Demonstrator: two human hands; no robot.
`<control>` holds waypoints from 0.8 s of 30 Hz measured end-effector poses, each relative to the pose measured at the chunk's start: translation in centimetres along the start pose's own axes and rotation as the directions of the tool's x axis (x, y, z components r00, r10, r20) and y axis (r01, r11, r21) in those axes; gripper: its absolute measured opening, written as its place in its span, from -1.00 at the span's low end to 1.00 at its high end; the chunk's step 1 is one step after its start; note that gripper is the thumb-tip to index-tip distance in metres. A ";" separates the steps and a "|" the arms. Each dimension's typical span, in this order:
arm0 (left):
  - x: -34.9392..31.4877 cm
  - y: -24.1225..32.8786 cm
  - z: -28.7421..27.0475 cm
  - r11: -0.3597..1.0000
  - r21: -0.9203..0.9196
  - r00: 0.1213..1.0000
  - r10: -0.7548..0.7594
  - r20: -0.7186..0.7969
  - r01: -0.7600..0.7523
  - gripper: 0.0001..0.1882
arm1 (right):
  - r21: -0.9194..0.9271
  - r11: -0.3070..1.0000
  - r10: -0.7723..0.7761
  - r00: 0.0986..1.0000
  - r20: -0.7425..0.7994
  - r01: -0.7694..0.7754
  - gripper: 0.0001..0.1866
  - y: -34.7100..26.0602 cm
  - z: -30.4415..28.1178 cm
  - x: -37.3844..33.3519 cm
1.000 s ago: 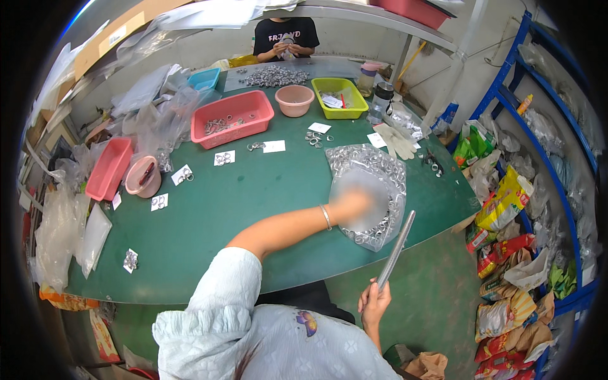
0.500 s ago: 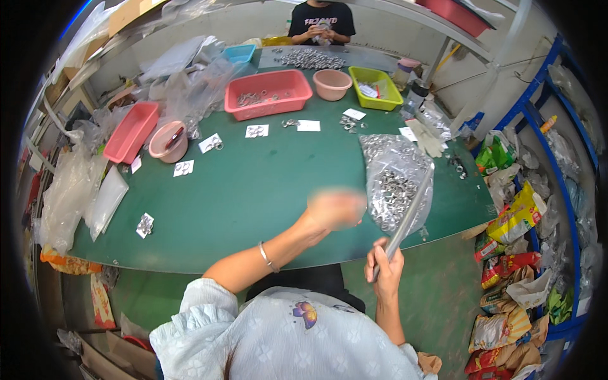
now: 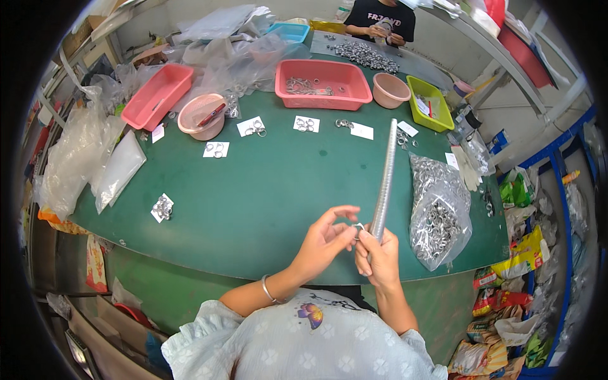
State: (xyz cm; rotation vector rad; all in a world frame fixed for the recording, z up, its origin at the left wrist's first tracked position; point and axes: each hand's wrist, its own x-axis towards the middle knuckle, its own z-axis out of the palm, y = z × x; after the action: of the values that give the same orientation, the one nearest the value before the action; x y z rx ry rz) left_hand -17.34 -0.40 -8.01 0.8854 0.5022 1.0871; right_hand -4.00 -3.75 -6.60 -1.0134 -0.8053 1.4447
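My right hand (image 3: 379, 256) grips the lower end of a long rod stacked with metal rings (image 3: 384, 174), which points away from me over the green table (image 3: 253, 190). My left hand (image 3: 323, 244) pinches a small metal ring (image 3: 359, 227) between thumb and fingertips, right beside the rod's lower end. A clear plastic bag full of metal rings (image 3: 439, 209) lies on the table just right of both hands.
Red trays (image 3: 322, 83) (image 3: 157, 95), a pink bowl (image 3: 201, 116), another bowl (image 3: 390, 90) and a lime bin (image 3: 428, 101) stand at the far side. White cards with rings (image 3: 216, 149) dot the table. Another person (image 3: 380, 22) works opposite. Plastic bags (image 3: 82, 158) lie at left.
My left hand has pulled back from the ring bag toward my right hand with a ring. The rod has swung up from below the table edge and now lies over the table.
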 end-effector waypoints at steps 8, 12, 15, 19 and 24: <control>1.4 3.3 -2.9 0.714 0.591 0.917 0.198 0.346 -0.376 -0.67 | 0.189 0.951 0.202 0.956 0.212 -0.243 -0.82 -1.1 0.2 1.6; 1.4 2.8 -3.6 0.913 0.340 0.969 0.173 0.179 -0.225 -0.74 | 0.019 0.993 0.110 0.985 0.134 -0.114 -0.78 -0.8 0.3 1.8; 1.7 1.6 -5.4 0.965 -0.261 0.997 0.024 0.077 -0.003 -0.71 | -0.196 0.980 0.046 0.991 0.124 -0.021 -0.75 -1.1 -1.2 0.5; 2.3 1.6 -5.7 0.870 -0.488 0.998 -0.053 0.037 0.064 -0.64 | -0.480 0.877 0.117 0.982 0.147 -0.032 -0.72 -1.7 -4.7 -2.3; 2.2 1.1 -4.7 0.919 -0.395 1.000 -0.003 -0.009 -0.001 -0.65 | -0.580 0.809 0.178 0.980 0.085 -0.096 -0.71 -1.9 -6.7 -4.1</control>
State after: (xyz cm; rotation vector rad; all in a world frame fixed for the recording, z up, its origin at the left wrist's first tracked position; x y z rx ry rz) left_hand -20.50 3.58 -9.63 0.5233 0.2744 1.1410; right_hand 2.84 -7.97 -6.97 -1.4630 -1.3454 1.4319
